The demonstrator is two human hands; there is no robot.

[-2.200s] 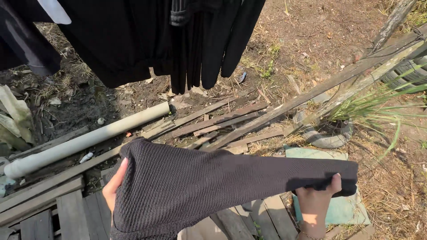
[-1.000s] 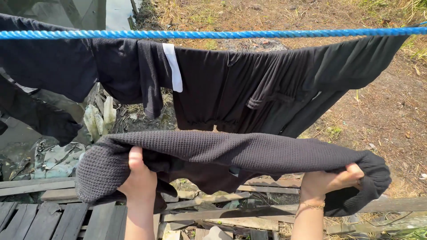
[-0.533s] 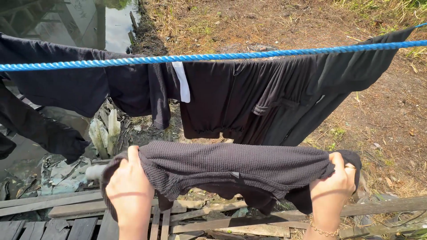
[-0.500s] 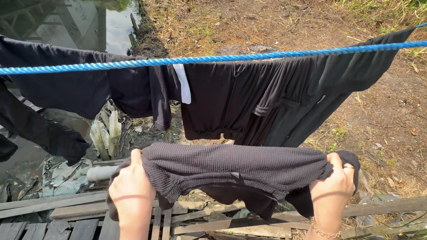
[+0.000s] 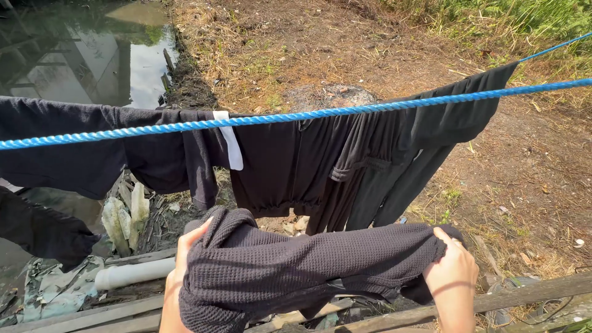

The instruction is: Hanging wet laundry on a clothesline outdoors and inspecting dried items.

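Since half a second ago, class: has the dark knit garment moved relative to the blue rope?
Yes. The dark knit garment sits lower and further from the blue rope, though the camera tilted too.

Outdoor drying yard beside a pond: blue rope clothesline point(image 5: 370, 108) hung with dark garments point(image 5: 320, 160), bare earth and dry grass point(image 5: 382, 49), still water point(image 5: 80, 55), weathered planks point(image 5: 524, 295).

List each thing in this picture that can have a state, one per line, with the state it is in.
Waffle-knit garment: stretched between both hands, below the rope, not on it.
Left hand: closed on the garment's left end.
Right hand: closed on its right end.
Blue rope: strung taut across the view.
Black clothes: draped over the rope.
White pipe: lying on the ground.
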